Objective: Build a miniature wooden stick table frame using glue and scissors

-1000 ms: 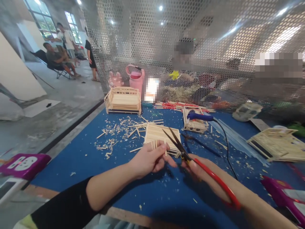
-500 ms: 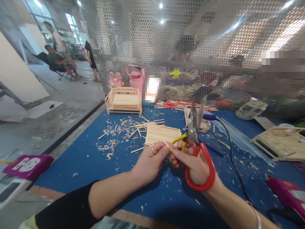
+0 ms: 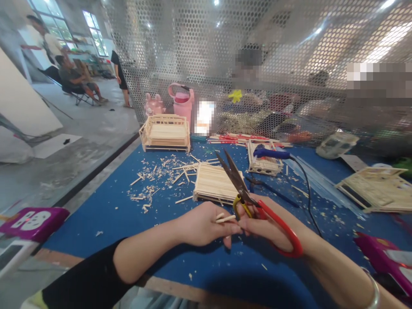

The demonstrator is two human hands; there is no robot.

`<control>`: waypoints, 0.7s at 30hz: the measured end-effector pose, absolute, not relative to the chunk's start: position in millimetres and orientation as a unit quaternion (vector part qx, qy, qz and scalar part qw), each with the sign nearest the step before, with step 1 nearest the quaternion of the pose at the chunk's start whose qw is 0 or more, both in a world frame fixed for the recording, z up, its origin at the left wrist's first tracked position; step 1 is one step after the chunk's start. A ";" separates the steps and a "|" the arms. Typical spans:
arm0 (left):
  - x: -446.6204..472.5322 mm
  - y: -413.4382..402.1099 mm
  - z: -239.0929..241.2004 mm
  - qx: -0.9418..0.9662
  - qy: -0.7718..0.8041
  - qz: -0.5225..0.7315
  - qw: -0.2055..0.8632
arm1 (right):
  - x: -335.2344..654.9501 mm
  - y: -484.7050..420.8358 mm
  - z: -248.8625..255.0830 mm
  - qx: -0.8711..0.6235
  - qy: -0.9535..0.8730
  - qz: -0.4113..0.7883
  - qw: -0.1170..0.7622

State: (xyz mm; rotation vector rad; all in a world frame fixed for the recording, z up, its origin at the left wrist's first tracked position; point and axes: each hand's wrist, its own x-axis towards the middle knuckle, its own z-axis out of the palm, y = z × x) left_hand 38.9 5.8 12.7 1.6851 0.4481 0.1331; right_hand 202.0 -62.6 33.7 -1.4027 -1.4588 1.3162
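Observation:
My left hand (image 3: 202, 225) is closed on short wooden sticks (image 3: 227, 219), whose pale ends poke out by the thumb. Close beside it, my right hand (image 3: 270, 221) grips scissors (image 3: 237, 180) with one red handle loop and one yellow. The blades point up and to the left, slightly parted, with no stick between them. Fingertips of both hands meet near the stick end; whether the right ones also pinch it, I cannot tell. Just beyond the hands, a panel of wooden sticks (image 3: 219, 182) lies on the blue tabletop (image 3: 119, 219).
Loose sticks and offcuts (image 3: 151, 184) litter the left side. A small stick-built sofa (image 3: 165, 133) stands behind. A blue-handled corded tool (image 3: 272, 153) rests on another stick frame (image 3: 265, 167). Pliers (image 3: 273, 191), a jar (image 3: 337, 145) and a stick model (image 3: 376, 189) are rightward. People are beyond.
The scissors have swung from upright to leaning left, and the right hand has turned with them. Both hands have moved slightly lower; the sticks now point rightward.

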 end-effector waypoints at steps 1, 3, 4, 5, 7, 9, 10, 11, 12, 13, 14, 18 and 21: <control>39.5 5.1 12.8 0.733 0.192 0.065 0.650 | 201.2 -62.9 33.2 -0.555 -0.561 0.497 0.361; 40.8 4.7 14.2 0.726 0.197 0.097 0.652 | 202.6 -64.8 32.8 -0.594 -0.553 0.446 0.379; 41.3 5.0 15.3 0.723 0.205 0.118 0.649 | 204.7 -66.9 32.6 -0.611 -0.552 0.417 0.386; 41.7 5.5 16.3 0.718 0.216 0.141 0.647 | 207.3 -69.8 32.3 -0.623 -0.554 0.394 0.389; 42.1 6.7 18.0 0.702 0.241 0.181 0.646 | 212.7 -78.1 30.9 -0.633 -0.560 0.371 0.384; 42.2 7.2 19.7 0.687 0.257 0.206 0.648 | 216.2 -87.9 28.6 -0.640 -0.560 0.366 0.378; 42.4 6.9 20.7 0.680 0.262 0.215 0.650 | 216.9 -92.4 27.3 -0.643 -0.558 0.364 0.377; 42.6 6.3 21.8 0.673 0.266 0.224 0.653 | 217.0 -96.2 26.0 -0.644 -0.558 0.365 0.374; 42.9 5.3 23.0 0.667 0.269 0.230 0.656 | 216.8 -99.2 25.0 -0.642 -0.562 0.371 0.367; 43.2 4.2 24.3 0.662 0.270 0.234 0.658 | 216.4 -101.3 24.2 -0.636 -0.569 0.379 0.356; 43.4 3.1 25.3 0.660 0.271 0.238 0.659 | 215.9 -102.4 23.6 -0.630 -0.579 0.388 0.343; 43.5 0.7 25.5 0.676 0.267 0.228 0.647 | 214.9 -101.0 23.9 -0.622 -0.605 0.392 0.306; 43.6 0.8 21.5 0.669 0.257 0.241 0.654 | 213.9 -98.1 24.1 -0.622 -0.607 0.401 0.289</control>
